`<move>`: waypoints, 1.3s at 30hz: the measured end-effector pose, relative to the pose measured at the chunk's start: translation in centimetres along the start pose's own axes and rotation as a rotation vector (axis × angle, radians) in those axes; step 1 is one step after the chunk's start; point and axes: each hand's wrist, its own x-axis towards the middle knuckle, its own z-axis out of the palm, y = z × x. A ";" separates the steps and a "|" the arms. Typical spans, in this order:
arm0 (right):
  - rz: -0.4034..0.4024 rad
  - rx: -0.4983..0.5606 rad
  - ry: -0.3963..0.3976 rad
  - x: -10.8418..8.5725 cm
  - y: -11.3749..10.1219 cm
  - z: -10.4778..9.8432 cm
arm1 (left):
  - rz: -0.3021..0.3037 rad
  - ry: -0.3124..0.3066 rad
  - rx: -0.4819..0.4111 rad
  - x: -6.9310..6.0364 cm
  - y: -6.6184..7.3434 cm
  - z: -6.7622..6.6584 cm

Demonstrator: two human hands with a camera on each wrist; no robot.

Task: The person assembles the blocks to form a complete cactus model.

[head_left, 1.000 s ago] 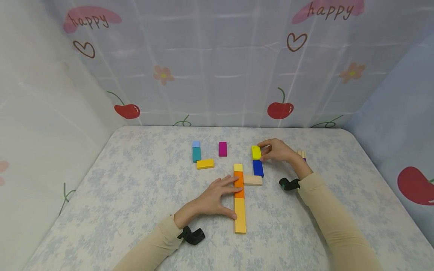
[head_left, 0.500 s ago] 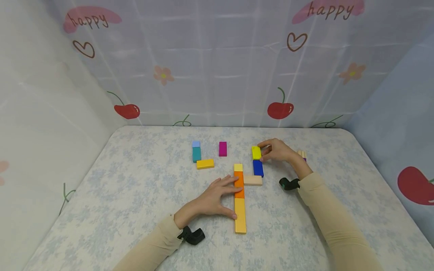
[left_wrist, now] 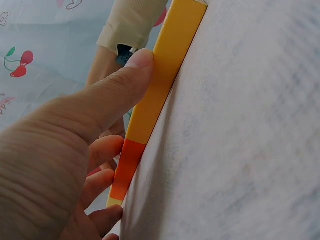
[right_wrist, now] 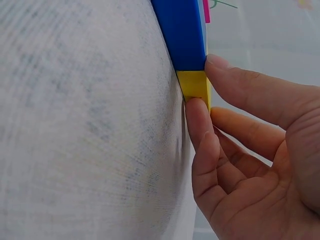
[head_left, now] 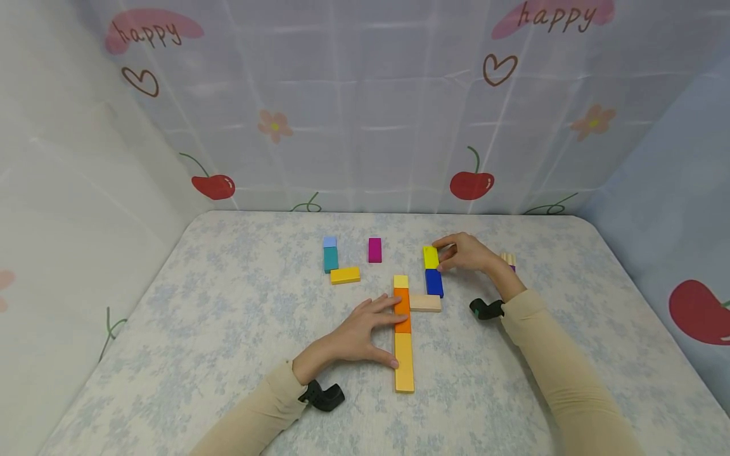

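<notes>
My left hand (head_left: 353, 332) lies spread along a straight column of blocks: its thumb touches the long light-orange block (head_left: 404, 367), and two fingers rest on the orange block (head_left: 402, 323). A pale yellow block (head_left: 401, 281) tops that column. Beside the orange block lies a natural wood block (head_left: 425, 303). My right hand (head_left: 467, 253) has its thumb and curled fingers at the bright yellow block (head_left: 430, 258), which meets the end of the blue block (head_left: 434, 283). In the right wrist view, the fingertips touch the yellow block (right_wrist: 194, 84) and the thumb reaches its join with the blue one.
A teal block (head_left: 331, 259) with a light blue one (head_left: 329, 242) at its end lies at the back left, near a yellow-orange block (head_left: 345, 275). A magenta block (head_left: 374, 251) lies between the groups. Wooden pieces (head_left: 507, 259) are partly hidden behind the right wrist.
</notes>
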 end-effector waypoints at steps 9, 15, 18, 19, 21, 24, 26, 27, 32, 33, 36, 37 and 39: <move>-0.010 -0.009 0.001 -0.1 -0.1 0.0 | -0.011 -0.004 -0.001 -0.1 0.1 0.0; -0.013 -0.029 0.012 -0.4 -0.1 0.1 | 0.008 0.007 0.005 -0.1 0.0 0.0; -0.025 -0.033 0.042 -1.0 -0.2 0.1 | 0.010 0.007 0.004 -0.1 0.0 0.0; -0.035 -0.035 0.060 -1.2 -0.3 0.2 | 0.007 0.006 0.004 -0.1 0.0 0.0; -0.067 -0.041 0.106 -1.8 -0.4 0.4 | 0.007 0.006 0.010 -0.1 0.0 0.1; -0.127 -0.060 0.185 -2.7 -0.3 0.8 | 0.007 0.005 0.012 -0.1 0.0 0.1; -0.154 -0.070 0.228 -3.4 -0.3 1.2 | 0.012 0.006 0.009 -0.1 0.0 0.1; -0.159 -0.076 0.242 -3.8 -0.2 1.4 | 0.014 0.006 0.004 -0.1 0.0 0.1; -0.181 -0.088 0.250 -5.4 -0.2 2.3 | 0.019 0.007 -0.006 -0.1 0.1 0.0; -0.187 -0.084 0.245 -5.7 -0.2 2.5 | 0.016 0.006 -0.006 -0.1 0.1 0.0; -0.221 -0.073 0.229 -6.5 -0.2 3.2 | 0.005 0.002 -0.008 -0.1 0.0 0.0; -0.236 -0.071 0.222 -6.7 -0.2 3.4 | 0.001 0.002 -0.009 -0.1 0.0 0.0; -0.260 -0.079 0.208 -7.0 0.0 3.9 | 0.000 0.001 -0.009 -0.1 0.0 0.1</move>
